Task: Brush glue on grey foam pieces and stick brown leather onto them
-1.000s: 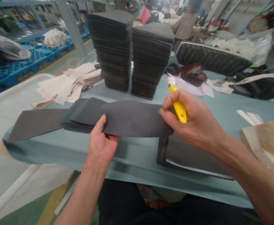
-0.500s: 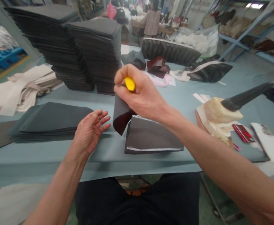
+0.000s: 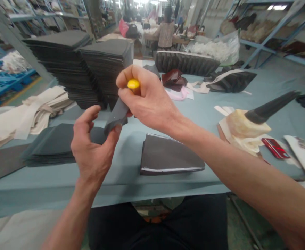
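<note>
My right hand (image 3: 144, 97) is closed around a tool with a yellow handle (image 3: 133, 84); its working end is hidden in the fist. The same hand pinches a dark, flexible sheet (image 3: 117, 113) that hangs curled below the fingers. My left hand (image 3: 95, 146) is beside the sheet's lower edge, thumb touching it and the other fingers spread away. Below my right wrist, a stack of dark brown sheets (image 3: 172, 152) with pale edges lies on the table. A low pile of dark grey-green sheets (image 3: 56, 144) lies left of my left hand.
Tall stacks of dark sheets (image 3: 105, 59) stand at the back left, beside pale cloth strips (image 3: 32, 111). To the right are a yellowish block with a black handle (image 3: 248, 125) and a red item (image 3: 275, 148). A person (image 3: 166, 33) is far behind the table.
My right hand has lifted the dark sheet off the brown stack, up and to the left. My left hand has risen to meet the sheet's edge. The camera view has tilted up slightly.
</note>
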The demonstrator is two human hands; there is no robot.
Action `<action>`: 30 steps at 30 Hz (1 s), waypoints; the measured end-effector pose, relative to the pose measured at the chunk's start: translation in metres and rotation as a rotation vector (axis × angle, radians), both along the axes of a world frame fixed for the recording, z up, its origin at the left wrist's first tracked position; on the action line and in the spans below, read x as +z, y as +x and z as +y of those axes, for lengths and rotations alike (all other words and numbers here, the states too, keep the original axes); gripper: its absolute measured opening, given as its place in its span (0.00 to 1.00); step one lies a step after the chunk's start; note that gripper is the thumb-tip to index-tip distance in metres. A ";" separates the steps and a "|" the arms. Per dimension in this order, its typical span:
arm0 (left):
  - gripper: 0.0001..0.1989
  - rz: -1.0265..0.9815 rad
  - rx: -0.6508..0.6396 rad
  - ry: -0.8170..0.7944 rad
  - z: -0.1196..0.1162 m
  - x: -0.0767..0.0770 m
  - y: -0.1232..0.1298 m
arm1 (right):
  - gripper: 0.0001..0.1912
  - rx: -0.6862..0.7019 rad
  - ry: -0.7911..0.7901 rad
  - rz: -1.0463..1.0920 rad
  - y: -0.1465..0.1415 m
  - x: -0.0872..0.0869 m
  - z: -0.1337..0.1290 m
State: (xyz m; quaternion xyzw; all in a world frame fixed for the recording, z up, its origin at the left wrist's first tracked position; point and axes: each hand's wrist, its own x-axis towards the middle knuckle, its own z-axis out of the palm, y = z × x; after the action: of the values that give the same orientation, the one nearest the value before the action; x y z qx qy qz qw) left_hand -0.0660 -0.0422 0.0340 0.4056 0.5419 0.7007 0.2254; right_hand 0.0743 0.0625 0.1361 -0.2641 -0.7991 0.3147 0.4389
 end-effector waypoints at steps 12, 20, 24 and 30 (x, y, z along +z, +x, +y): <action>0.15 0.520 0.028 0.045 0.011 0.068 -0.006 | 0.23 -0.176 0.370 -0.293 0.052 0.045 -0.040; 0.20 0.427 -0.194 0.039 -0.005 0.080 -0.021 | 0.15 0.013 0.403 -0.563 0.021 0.057 -0.047; 0.18 0.364 -0.278 0.130 -0.006 0.069 -0.033 | 0.17 0.116 0.454 -0.585 0.016 0.060 -0.047; 0.20 0.118 -0.369 0.102 -0.008 0.056 -0.042 | 0.14 0.172 0.511 -0.572 0.008 0.064 -0.054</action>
State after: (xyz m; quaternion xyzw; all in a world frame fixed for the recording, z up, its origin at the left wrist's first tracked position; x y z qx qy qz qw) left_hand -0.1084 -0.0498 0.0902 0.5492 0.4344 0.6493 0.2968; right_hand 0.0819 0.0085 0.2002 -0.1557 -0.9610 0.0550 0.2221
